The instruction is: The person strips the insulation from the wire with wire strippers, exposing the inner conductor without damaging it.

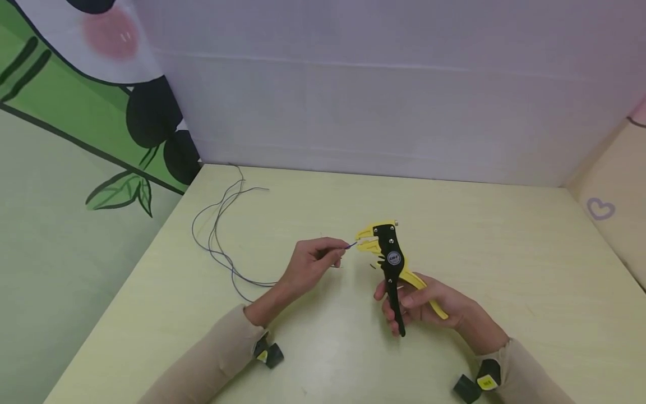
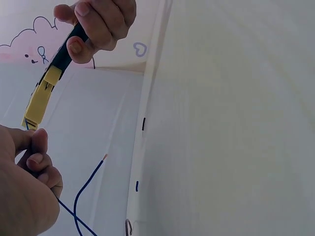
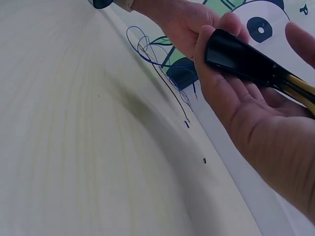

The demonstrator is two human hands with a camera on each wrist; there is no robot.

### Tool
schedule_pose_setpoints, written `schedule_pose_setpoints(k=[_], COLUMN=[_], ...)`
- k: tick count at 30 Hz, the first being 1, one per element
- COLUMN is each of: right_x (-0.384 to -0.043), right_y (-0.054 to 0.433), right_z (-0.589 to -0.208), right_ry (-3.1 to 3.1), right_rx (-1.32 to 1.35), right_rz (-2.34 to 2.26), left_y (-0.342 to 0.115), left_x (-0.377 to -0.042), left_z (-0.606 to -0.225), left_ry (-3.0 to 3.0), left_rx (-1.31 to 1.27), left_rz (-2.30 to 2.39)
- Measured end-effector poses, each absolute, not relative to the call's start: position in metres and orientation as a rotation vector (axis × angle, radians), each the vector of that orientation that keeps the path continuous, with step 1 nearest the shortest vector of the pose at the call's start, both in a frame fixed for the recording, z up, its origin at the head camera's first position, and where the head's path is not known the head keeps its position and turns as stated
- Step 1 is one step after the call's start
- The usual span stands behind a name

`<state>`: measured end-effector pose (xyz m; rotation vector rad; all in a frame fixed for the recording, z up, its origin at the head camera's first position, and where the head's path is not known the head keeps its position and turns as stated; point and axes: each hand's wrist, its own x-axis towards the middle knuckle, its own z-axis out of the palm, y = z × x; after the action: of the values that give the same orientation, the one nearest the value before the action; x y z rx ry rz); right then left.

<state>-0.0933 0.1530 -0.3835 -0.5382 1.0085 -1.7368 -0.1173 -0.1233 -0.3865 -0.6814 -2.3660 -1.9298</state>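
My left hand (image 1: 315, 264) pinches a blue wire (image 1: 351, 245) close to its end between thumb and forefinger. That end points at the yellow jaws of a wire stripper; whether it lies between them is too small to tell. My right hand (image 1: 444, 300) holds the wire stripper (image 1: 393, 247) by its black and yellow handles, which stand spread apart. Fingers wrap the black handle (image 3: 241, 56) in the right wrist view. Below the left hand, another blue wire end (image 2: 93, 172) with bare copper at its tip shows in the left wrist view.
Long loops of thin wire (image 1: 217, 235) lie on the pale table (image 1: 323, 348) at the left. Small cut bits, one black (image 2: 143, 124) and one blue (image 2: 137, 186), lie on the tabletop. A pale cloth wall (image 1: 353, 112) borders the table's back edge.
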Motion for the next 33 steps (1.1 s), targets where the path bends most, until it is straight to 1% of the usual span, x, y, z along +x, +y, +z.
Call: schedule_pose_setpoints(k=[18, 33], right_x=[-0.089, -0.088], right_y=[0.153, 0.152], right_z=[-0.385, -0.388], right_ry=[1.014, 1.101], right_rx=[-0.588, -0.518], right_rz=[-1.715, -1.701], left_y=[-0.114, -0.111], left_x=[-0.111, -0.108], left_z=[-0.381, -0.378], left_ry=[-2.432, -2.450], left_rx=[-0.625, -0.558], left_rz=[-1.885, -1.869])
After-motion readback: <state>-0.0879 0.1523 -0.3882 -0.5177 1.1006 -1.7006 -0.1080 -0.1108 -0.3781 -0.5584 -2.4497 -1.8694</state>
